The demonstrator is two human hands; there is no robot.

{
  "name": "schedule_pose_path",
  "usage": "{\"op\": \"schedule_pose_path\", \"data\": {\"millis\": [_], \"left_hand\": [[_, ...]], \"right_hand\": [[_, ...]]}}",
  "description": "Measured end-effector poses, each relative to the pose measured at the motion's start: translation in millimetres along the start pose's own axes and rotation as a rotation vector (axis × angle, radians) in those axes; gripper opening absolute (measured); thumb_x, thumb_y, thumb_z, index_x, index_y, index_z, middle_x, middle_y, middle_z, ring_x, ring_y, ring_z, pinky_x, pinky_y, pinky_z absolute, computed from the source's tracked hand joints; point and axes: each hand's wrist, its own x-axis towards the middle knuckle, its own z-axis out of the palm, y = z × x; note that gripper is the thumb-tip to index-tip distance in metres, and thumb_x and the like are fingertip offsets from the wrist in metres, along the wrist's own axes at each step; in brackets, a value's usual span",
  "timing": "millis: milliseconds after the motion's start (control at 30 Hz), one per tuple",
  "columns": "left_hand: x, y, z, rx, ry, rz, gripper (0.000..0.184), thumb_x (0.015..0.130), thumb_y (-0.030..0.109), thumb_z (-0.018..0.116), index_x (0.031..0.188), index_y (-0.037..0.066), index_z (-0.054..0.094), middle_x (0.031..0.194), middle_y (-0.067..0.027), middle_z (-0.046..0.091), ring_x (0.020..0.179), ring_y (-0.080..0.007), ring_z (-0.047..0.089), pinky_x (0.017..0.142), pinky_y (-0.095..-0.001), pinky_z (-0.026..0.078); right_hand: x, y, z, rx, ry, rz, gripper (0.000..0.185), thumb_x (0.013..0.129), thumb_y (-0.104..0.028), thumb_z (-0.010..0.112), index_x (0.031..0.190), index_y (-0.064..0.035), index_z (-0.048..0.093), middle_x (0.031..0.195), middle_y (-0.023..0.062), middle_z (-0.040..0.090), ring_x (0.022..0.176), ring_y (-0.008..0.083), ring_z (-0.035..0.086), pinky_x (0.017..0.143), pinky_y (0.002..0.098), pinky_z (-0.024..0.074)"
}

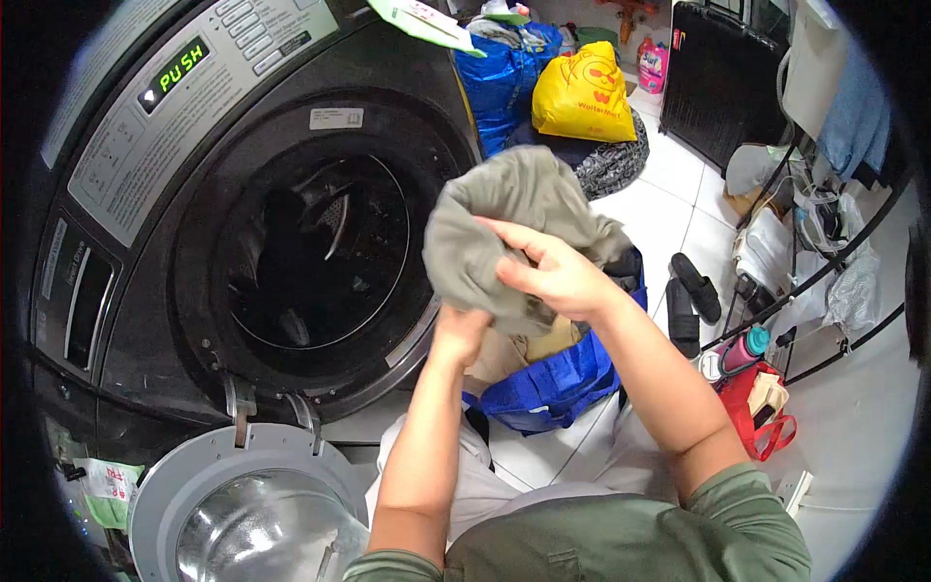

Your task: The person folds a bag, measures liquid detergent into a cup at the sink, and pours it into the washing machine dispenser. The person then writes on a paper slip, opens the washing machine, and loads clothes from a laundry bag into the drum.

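Observation:
An olive-grey garment (524,194), bunched and slightly blurred, is held up in front of me; its exact kind cannot be made out. My left hand (462,335) grips it from below, the fingers mostly hidden by cloth. My right hand (555,274) holds its near side, thumb and forefinger showing against the fabric. Below the garment stands a blue bag (558,388) with beige and yellowish cloth inside. To the left is a front-loading washing machine (145,320), its round door (155,514) swung down and open. Dark items appear inside its drum (320,252).
A yellow plastic bag (587,97) and another blue bag (499,78) sit at the back, near a black suitcase (722,82). Black slippers (684,315) lie on the white-tiled floor. At right are a red bag (752,417), a bottle (745,349) and a metal rack (824,272).

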Motion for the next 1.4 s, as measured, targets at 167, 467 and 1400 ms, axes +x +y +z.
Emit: {"op": "schedule_pose_path", "data": {"millis": [167, 467, 1400], "left_hand": [[7.5, 54.5, -83.7, -0.558, 0.423, 0.148, 0.060, 0.099, 0.041, 0.054, 0.142, 0.002, 0.042, 0.140, -0.0145, 0.053, 0.130, -0.0329, 0.050, 0.108, -0.0506, 0.042], [12.0, 8.1, -113.7, -0.506, 0.326, -0.048, 0.068, 0.097, 0.047, 0.057, 0.142, 0.000, 0.041, 0.139, -0.0228, 0.047, 0.122, -0.0375, 0.053, 0.103, -0.0496, 0.046], [13.1, 39.0, -123.7, -0.037, 0.941, 0.102, 0.072, 0.092, 0.031, 0.066, 0.146, -0.002, 0.031, 0.139, -0.0178, 0.048, 0.129, -0.0307, 0.047, 0.106, -0.0450, 0.038]], "right_hand": [[-6.8, 39.4, -54.9, -0.212, 0.106, 0.278, 0.039, 0.098, -0.030, 0.063, 0.124, -0.0017, 0.063, 0.114, 0.0097, 0.069, 0.098, 0.0179, 0.068, 0.086, 0.0327, 0.0534], [-62.8, 213.7, 6.6, -1.300, -0.211, 0.321, 0.039, 0.080, -0.027, 0.075, 0.116, -0.0126, 0.068, 0.109, 0.0195, 0.069, 0.108, 0.0369, 0.065, 0.092, 0.0465, 0.0514], [-63.6, 98.8, -190.6, -1.664, 0.342, 0.365, 0.040, 0.075, -0.021, 0.078, 0.113, -0.0125, 0.070, 0.111, 0.0181, 0.068, 0.104, 0.0357, 0.065, 0.090, 0.0458, 0.0520]]}}
